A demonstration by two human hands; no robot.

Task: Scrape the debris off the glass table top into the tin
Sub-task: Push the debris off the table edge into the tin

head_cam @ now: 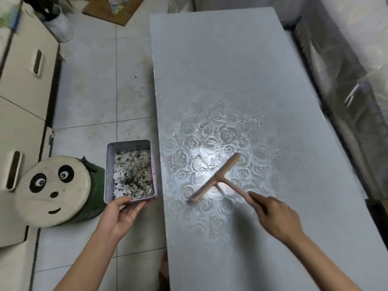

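Your right hand (275, 215) is curled round the handle of the scraper (218, 177), whose blade rests on the tabletop (231, 59) right of the tin (109, 164). Your left hand (123, 215) grips the tin's near rim (debris (132, 175) already inside). You look mid-scrape; next, pull what remains toward the tin.

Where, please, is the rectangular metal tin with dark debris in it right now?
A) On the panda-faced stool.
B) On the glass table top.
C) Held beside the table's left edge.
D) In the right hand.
C: the left hand grips the rectangular metal tin just off the grey glass table top, while the right hand holds a wooden scraper.
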